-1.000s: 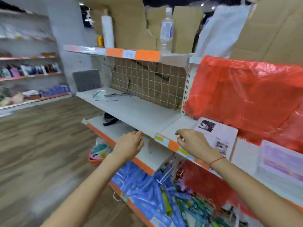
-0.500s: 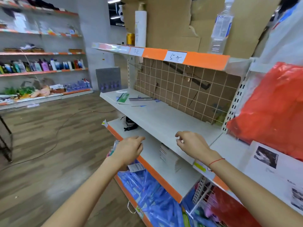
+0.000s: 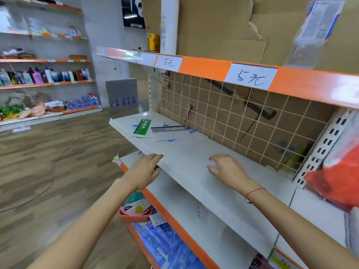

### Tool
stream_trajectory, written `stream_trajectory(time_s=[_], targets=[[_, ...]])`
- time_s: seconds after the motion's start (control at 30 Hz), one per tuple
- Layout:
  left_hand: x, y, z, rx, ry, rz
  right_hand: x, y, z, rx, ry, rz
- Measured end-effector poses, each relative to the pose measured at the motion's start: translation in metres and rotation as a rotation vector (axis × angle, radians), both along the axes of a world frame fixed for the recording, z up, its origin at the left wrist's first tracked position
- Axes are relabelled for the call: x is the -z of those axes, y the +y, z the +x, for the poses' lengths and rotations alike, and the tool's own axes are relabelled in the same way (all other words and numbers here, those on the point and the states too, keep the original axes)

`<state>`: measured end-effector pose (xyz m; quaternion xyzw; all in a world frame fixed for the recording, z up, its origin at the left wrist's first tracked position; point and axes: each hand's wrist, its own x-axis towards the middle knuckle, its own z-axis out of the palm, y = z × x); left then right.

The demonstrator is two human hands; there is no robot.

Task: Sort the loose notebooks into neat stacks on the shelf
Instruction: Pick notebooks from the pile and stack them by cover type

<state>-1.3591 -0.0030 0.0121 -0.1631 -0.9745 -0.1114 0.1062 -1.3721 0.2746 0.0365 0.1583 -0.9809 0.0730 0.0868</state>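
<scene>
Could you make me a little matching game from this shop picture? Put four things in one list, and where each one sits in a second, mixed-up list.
Things:
1. green-covered notebook
2. shiny gold cylindrical tin
3. thin red string bracelet
4. white handwritten paper price label

Places:
A. on the top shelf beside a tall white bottle
B. on the orange front edge of the top shelf
C. lying flat at the far end of the white middle shelf
D. round the right wrist

Pairs: 1-C, 2-A, 3-D, 4-B

Left hand (image 3: 144,171), right hand (image 3: 227,169) outstretched, fingers relaxed, empty.
</scene>
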Motion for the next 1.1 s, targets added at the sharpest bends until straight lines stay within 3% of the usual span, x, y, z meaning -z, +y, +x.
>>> stream_trajectory(time_s=[0.2,0.57,0.87,1.1], targets=[[0.019,-0.051,-0.092,-0.045,0.031,-0.058,0.017,-0.038,-0.061,0.096,0.027,0.102],[0.013,-0.152,-0.253,0.091,-0.008,-0.165,0.037,-0.166,-0.178,0.321,-0.127,-0.049],[0.027,-0.15,-0.309,0.169,-0.113,-0.261,0.053,-0.242,-0.26,0.336,-0.27,0.051],[0.036,-0.138,-0.329,0.218,-0.253,-0.361,0.069,-0.249,-0.289,0.363,-0.354,0.07]])
